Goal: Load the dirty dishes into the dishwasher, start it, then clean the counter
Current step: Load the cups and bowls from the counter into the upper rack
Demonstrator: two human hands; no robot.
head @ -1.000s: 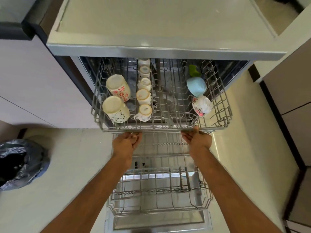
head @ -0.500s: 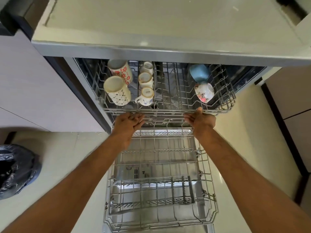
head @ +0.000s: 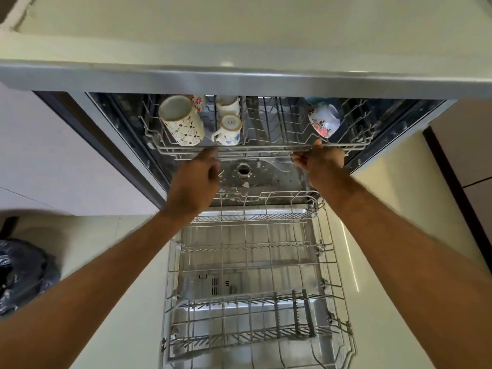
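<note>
Two racks show in the dishwasher (head: 125,145). The upper rack (head: 266,148) sits mostly inside, under the counter (head: 239,35); the lower rack (head: 250,302) is drawn out over the open door. Five cups (head: 181,121) are plain in the upper rack, perhaps a sixth, blue, half hidden. The left hand (head: 195,182) has its straight fingers against the front rail. The right hand (head: 320,162) is curled, thumb on the rail, pinching it.

- Two wire racks: upper rack (head: 266,148), lower rack (head: 253,288).
- Two tall mugs: patterned mug (head: 181,121), red-flowered mug (head: 198,102), mostly hidden.
- Two small cups (head: 229,126) in the middle row.
- Two round cups: floral cup (head: 323,121), blue cup (head: 315,99), barely showing.
- Two hands: left hand (head: 194,182), right hand (head: 322,161).
- One black bin bag (head: 21,275).
</note>
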